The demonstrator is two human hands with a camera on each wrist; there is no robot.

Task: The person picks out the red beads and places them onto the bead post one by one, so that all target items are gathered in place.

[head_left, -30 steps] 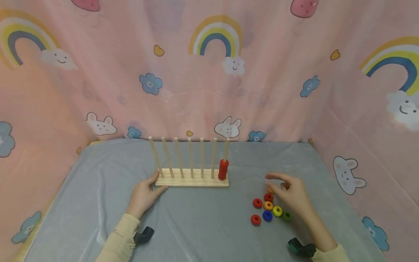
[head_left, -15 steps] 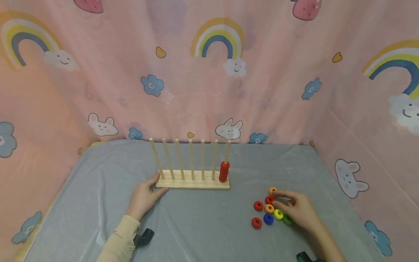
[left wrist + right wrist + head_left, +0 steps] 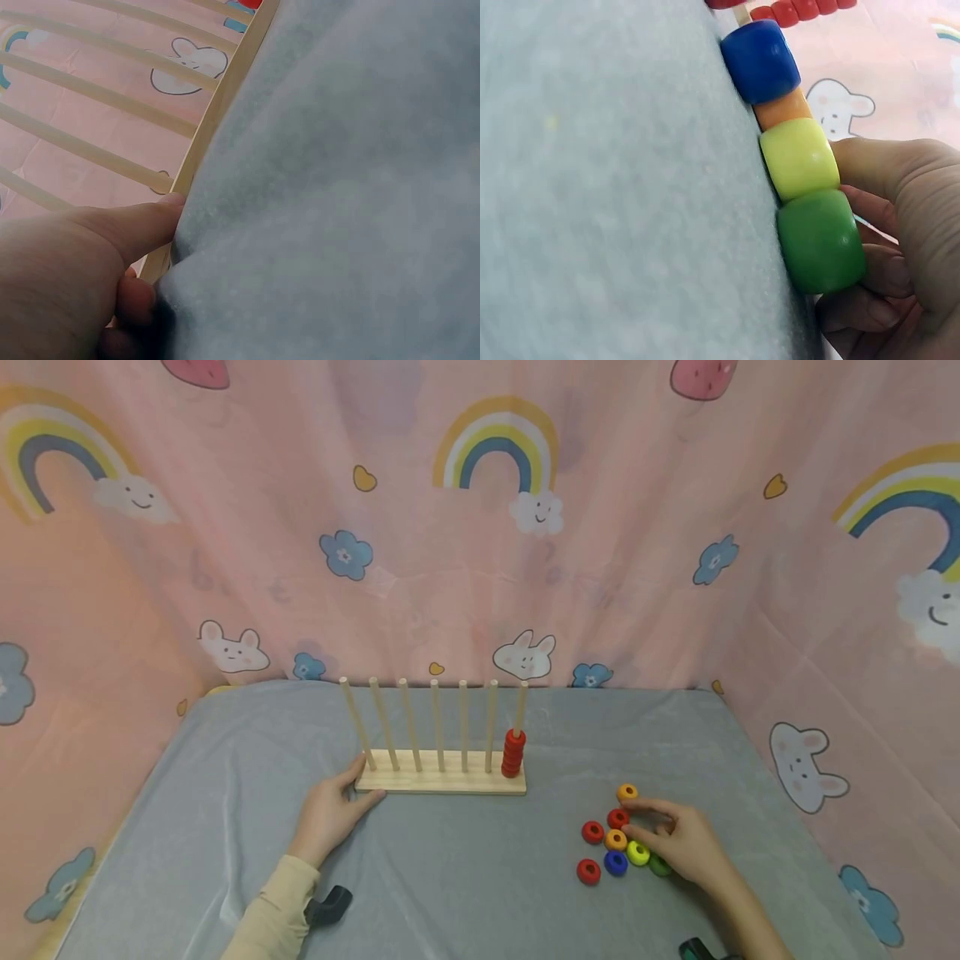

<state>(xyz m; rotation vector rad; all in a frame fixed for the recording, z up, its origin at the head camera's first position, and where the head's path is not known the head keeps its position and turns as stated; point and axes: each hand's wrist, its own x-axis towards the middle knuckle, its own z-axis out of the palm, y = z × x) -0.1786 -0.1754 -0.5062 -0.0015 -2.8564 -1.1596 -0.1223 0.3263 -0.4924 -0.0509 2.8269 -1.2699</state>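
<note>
My left hand (image 3: 330,818) grips the left end of a wooden peg stand (image 3: 442,783), thumb along the front edge of its base. Red beads (image 3: 513,756) are stacked on the rightmost peg; the other pegs are bare. To the right, my right hand (image 3: 693,843) pinches a red bead (image 3: 611,820) lying among loose beads, index finger behind it and thumb in front. An orange bead (image 3: 627,798) lies just beyond the index fingertip. In the right wrist view, a green bead (image 3: 821,244), a yellow bead (image 3: 801,159) and a blue bead (image 3: 761,64) hide the pinched bead.
Another orange bead (image 3: 615,847) lies in the cluster, with two more red beads, one (image 3: 592,841) farther back and one (image 3: 588,881) nearer. Grey cloth (image 3: 465,885) covers the table. A pink patterned curtain (image 3: 420,610) hangs behind and at both sides.
My right hand has come down and toward me onto the loose beads, its fingertips now at the red bead. The far orange bead has shifted slightly away. The left hand keeps its hold.
</note>
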